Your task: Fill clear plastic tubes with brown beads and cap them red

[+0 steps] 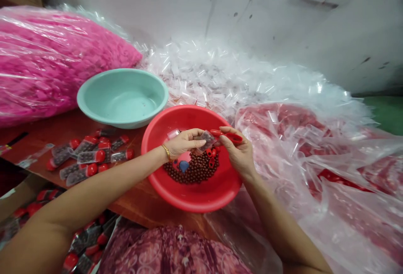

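Observation:
My left hand (185, 143) grips a small clear plastic container (205, 140) filled with dark brown balls, tilted over the red basin (192, 204). Close against its right end, my right hand (237, 150) pinches a red plastic piece (234, 138), whose exact kind I cannot make out. In the basin below lies a heap of shiny brown balls (197, 169). Several small red caps (211, 162) rest at the heap's right side. A blue piece (183, 166) sits among the balls.
A pale green basin (122, 120) stands behind left. Filled containers with red caps (90, 156) lie on the table; more fill a box (85, 240) below. A bag of pink pieces (63, 59), a heap of clear containers (226, 72) and a bag of red pieces (283, 118) surround the basins.

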### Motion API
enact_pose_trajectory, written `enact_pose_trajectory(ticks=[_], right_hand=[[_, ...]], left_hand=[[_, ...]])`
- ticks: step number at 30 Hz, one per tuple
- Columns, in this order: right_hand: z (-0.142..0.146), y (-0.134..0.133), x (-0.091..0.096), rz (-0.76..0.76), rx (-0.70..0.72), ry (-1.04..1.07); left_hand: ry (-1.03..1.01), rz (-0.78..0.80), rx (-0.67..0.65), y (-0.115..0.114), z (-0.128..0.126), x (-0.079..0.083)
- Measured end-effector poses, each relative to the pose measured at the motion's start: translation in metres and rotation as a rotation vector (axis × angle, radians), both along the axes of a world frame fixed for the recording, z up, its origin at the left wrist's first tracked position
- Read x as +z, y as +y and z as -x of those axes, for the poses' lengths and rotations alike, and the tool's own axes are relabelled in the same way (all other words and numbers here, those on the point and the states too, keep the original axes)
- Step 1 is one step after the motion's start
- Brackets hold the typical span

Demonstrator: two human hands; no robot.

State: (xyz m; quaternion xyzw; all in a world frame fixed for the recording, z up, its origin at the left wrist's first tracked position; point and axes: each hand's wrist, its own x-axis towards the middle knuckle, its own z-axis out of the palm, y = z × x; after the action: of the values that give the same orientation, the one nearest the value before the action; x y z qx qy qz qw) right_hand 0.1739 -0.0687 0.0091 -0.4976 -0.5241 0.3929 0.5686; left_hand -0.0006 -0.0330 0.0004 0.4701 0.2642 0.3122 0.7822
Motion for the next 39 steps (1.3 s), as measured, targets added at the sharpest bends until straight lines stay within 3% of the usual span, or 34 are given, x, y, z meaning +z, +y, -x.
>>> enact_pose_trajectory(ticks=[4, 8, 10, 15, 20, 27, 34, 39], right_hand=[[-0.009, 0.004, 0.012, -0.094, -0.014, -0.180], [-0.011, 0.007, 0.027, 0.120, 0.265, -0.090], [-0.009, 0.007, 0.031, 0.183, 0.299, -0.070], [-0.003, 0.006, 0.033, 0.249, 0.296, -0.157], [0.004, 0.003, 0.033, 0.154, 0.284, -0.257], [0.014, -0.002, 0.018, 0.178, 0.216, -0.275], [0.022, -0.003, 0.015, 0.197, 0.129, -0.120], [0.027, -0.001, 0.005, 0.127, 0.081, -0.187]], left_hand=[[-0.033, 0.001, 0.046, 0.000, 0.001, 0.001], [-0.135, 0.078, 0.015, 0.002, 0.005, 0.004], [-0.160, 0.058, 0.007, 0.002, 0.005, 0.004], [-0.063, -0.092, 0.054, -0.004, 0.001, 0.005], [0.031, -0.203, 0.114, -0.007, -0.002, 0.008], [0.107, -0.346, 0.176, -0.011, -0.006, 0.003], [0.156, -0.294, 0.111, -0.015, -0.013, 0.005], [0.152, -0.317, 0.184, -0.016, -0.014, 0.008]])
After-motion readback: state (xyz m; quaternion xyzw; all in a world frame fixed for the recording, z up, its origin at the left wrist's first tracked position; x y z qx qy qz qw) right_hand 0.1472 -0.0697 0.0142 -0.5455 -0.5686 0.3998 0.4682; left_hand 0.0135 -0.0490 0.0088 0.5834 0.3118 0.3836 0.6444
